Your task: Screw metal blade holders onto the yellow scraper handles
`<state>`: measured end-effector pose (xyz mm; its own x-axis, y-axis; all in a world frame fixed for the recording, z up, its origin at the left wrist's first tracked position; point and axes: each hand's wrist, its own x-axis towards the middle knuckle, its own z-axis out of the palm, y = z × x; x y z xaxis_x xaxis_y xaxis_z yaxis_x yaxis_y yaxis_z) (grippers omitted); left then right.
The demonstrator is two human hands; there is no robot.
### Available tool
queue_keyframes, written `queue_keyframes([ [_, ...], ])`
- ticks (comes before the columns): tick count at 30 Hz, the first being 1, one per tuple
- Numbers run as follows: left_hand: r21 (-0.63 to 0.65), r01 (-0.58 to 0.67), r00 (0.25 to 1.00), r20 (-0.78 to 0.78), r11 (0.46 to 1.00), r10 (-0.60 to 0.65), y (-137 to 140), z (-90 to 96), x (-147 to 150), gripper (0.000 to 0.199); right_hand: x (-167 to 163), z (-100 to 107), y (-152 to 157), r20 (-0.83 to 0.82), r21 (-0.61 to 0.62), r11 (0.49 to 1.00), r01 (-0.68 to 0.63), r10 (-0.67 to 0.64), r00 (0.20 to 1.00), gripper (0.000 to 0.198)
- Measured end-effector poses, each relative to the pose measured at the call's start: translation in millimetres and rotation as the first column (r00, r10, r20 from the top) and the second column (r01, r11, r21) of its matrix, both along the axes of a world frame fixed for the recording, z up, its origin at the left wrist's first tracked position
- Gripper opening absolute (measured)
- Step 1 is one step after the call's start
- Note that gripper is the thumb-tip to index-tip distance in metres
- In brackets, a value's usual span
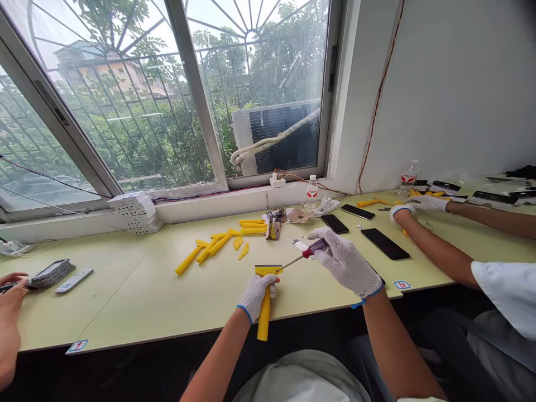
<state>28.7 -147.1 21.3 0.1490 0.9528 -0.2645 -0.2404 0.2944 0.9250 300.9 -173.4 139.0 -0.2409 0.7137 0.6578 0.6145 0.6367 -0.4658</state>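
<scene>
My left hand [254, 297], in a white knit glove, is closed round the handle of a yellow scraper [263, 318] with a metal blade along its top edge. My gloved right hand [345, 262] grips a screwdriver [315, 248] by its dark red, see-through handle. The screwdriver's tip rests at the right side of the scraper's head; the screw itself is too small to make out. Beyond my hands lie several yellow scraper handles [213, 245] and small yellow plates [243, 250]. Tiny screws [296, 242] are scattered near a small white piece.
A pile of metal blades [273, 226], a water bottle [311, 192] and phones [384, 244] lie toward the back and right. Gloved co-worker hands [427, 203] are at right, another person's bare hand [12, 290] at left. White sockets [136, 212] are stacked by the window.
</scene>
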Motion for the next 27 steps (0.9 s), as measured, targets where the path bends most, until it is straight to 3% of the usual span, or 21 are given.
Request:
queue_keyframes([
  [3,0.006,-0.005,1.0,-0.001,1.0,0.005,-0.4,1.3,0.7,0.024,1.9,-0.1,-0.7,-0.116,-0.111,0.982,-0.151,0.138,0.984,0.028],
  [6,0.01,0.001,1.0,0.003,1.0,-0.001,-0.6,2.1,0.3,0.025,1.6,-3.3,1.4,-0.225,-0.189,0.958,-0.214,0.17,0.959,0.025],
  [14,0.008,0.002,1.0,0.023,1.0,-0.002,-0.4,1.4,0.4,0.028,3.0,-5.3,2.8,-0.099,-0.106,0.986,-0.126,0.115,0.988,0.021],
  [21,-0.003,-0.008,0.999,0.032,1.0,0.008,-1.4,2.9,1.1,0.03,0.0,-3.9,2.0,0.063,0.055,0.991,0.126,-0.129,0.99,0.029],
  [24,0.008,-0.001,1.0,0.027,1.0,0.001,-0.7,1.5,0.6,0.027,-1.4,-0.5,-1.4,0.035,-0.001,0.998,0.064,-0.064,0.997,0.018],
  [27,0.023,0.01,1.0,0.017,1.0,-0.011,-0.1,0.2,0.2,0.024,-1.0,1.7,-4.5,-0.016,-0.055,0.997,-0.052,0.052,0.999,0.028],
])
